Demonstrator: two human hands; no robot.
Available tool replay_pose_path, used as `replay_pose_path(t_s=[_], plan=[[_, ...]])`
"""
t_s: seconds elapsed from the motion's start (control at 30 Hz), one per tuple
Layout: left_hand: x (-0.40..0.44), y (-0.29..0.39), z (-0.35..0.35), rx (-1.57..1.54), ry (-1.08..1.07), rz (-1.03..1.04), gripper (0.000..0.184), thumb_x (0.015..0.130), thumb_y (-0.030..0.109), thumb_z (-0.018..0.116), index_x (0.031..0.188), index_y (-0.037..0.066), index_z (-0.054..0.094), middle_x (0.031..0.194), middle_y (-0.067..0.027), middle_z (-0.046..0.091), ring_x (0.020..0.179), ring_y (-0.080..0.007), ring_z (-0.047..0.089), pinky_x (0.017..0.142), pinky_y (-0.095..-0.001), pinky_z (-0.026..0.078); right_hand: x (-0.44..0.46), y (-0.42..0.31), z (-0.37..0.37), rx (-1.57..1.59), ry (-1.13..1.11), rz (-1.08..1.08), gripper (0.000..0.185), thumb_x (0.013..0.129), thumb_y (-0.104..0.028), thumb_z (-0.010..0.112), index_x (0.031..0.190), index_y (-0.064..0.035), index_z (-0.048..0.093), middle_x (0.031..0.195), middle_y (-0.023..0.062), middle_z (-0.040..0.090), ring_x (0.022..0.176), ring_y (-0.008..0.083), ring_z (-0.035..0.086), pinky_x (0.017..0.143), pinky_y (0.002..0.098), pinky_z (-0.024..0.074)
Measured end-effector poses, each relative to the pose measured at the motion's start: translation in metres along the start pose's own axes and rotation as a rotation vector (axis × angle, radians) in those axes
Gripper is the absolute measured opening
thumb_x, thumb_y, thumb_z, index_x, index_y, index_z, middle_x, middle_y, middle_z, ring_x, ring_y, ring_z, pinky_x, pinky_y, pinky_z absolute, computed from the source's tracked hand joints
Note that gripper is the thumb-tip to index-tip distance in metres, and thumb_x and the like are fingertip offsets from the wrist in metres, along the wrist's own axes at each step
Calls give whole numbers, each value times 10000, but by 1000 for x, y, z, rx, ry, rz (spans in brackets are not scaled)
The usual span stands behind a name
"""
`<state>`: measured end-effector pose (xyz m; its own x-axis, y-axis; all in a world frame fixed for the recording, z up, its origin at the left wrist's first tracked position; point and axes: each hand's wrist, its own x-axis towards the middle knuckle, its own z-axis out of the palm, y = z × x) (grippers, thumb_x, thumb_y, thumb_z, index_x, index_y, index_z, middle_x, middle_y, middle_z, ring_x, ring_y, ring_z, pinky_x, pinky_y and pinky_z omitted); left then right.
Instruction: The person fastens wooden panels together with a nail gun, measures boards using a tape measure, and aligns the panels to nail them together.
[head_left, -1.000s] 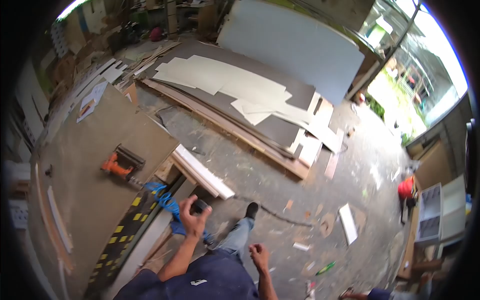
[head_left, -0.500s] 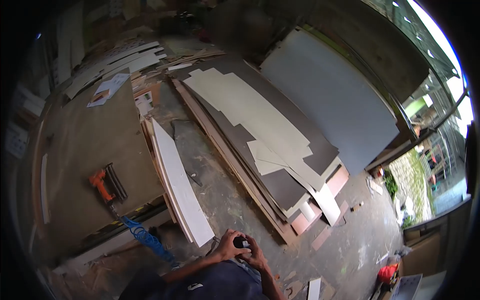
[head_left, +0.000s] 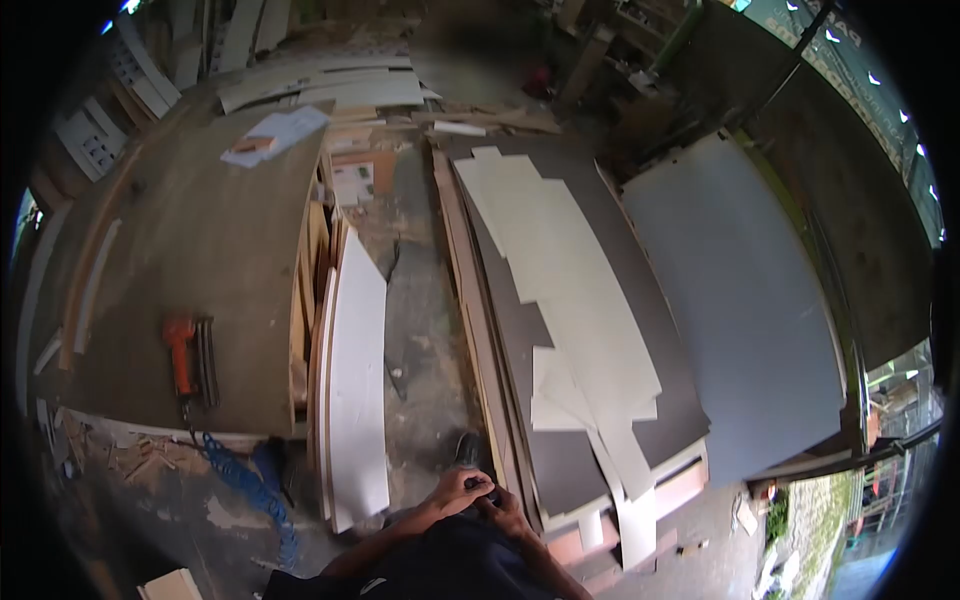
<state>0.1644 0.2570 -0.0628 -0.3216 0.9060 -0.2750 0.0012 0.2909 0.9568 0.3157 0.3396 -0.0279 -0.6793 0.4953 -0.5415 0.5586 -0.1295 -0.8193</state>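
Two bare hands, the left hand and the right hand, sit together before the dark shirt, their fingers closed about a small, compact, dark object, mostly hidden, its material unclear. Handling it between both hands seems the step underway; the next move probably calls for steady fingertips. Left of the hands stand long white boards; farther left, an orange-and-black nail gun lies on the broad brown bench.
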Motion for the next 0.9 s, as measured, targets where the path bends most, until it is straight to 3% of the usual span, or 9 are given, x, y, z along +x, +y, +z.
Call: replay_pose_path(t_s=[0.17, 0.3, 0.37, 0.4, 0.5, 0.67, 0.77, 0.83, 0.9], plan=[[112, 62, -22, -148, 63, -103, 411, 877, 319, 788, 1146, 19, 707, 1012, -79, 737, 910, -154, 687, 797, -286, 541, 93, -78, -93, -94, -64, -29, 531, 919, -360, 732, 1296, -12, 596, 903, 93, 708, 766, 128, 646, 696, 305, 528], [167, 84, -63, -264, 130, -107, 454, 825, 302, 829, 1153, 15, 705, 1016, -98, 741, 922, -138, 691, 825, -279, 546, 166, -131, -121, -173, -173, -223, 521, 917, -313, 740, 1314, -11, 589, 1028, 125, 714, 902, 158, 675, 795, 339, 542], [182, 92, -88, -278, 188, -125, 455, 816, 273, 837, 1161, 11, 699, 999, -89, 733, 914, -139, 686, 818, -274, 544, 200, -153, -119, -132, -335, -256, 532, 926, -288, 727, 1344, -8, 552, 1014, 82, 711, 796, 104, 643, 658, 285, 529], [192, 94, -101, -291, 222, -124, 459, 807, 244, 846, 1169, 7, 694, 983, -81, 726, 906, -140, 681, 811, -269, 542, 234, -133, -110, -118, -341, -358, 539, 925, -295, 729, 1347, -15, 545, 1026, 91, 705, 789, 109, 646, 672, 299, 530], [219, 104, -143, -450, 334, -200, 459, 798, 220, 853, 1170, 4, 691, 930, -78, 716, 876, -142, 676, 775, -263, 540, 286, -180, -102, -235, -390, -247, 524, 921, -302, 734, 1331, -27, 557, 1060, 111, 699, 830, 122, 660, 707, 305, 540], [315, 115, -232, -516, 402, -243, 453, 801, 214, 852, 1167, 3, 691, 920, -85, 713, 881, -129, 666, 737, -242, 524, 423, -225, -98, -361, -385, -407, 510, 924, -336, 726, 1315, -47, 572, 998, 106, 684, 822, 150, 651, 730, 325, 532], [391, 129, -298, -373, 403, -217, 439, 801, 225, 850, 1149, 7, 696, 910, -80, 710, 854, -124, 664, 727, -254, 525, 497, -289, -107, -291, -343, -468, 500, 925, -347, 722, 1296, -41, 586, 913, 79, 670, 758, 142, 632, 690, 326, 522], [443, 140, -337, -210, 403, -108, 421, 795, 235, 850, 1124, 18, 703, 911, -70, 714, 843, -117, 663, 724, -270, 522, 533, -354, -119, -218, -398, -313, 480, 924, -335, 725, 1288, -50, 598, 861, 66, 665, 719, 129, 623, 655, 317, 514], [484, 159, -372, -274, 393, -59, 415, 787, 244, 854, 1106, 25, 704, 907, -53, 710, 837, -109, 652, 725, -284, 516, 560, -401, -126, -150, -371, -317, 430, 932, -292, 723, 1282, -72, 605, 812, 39, 642, 671, 102, 581, 603, 284, 474]])
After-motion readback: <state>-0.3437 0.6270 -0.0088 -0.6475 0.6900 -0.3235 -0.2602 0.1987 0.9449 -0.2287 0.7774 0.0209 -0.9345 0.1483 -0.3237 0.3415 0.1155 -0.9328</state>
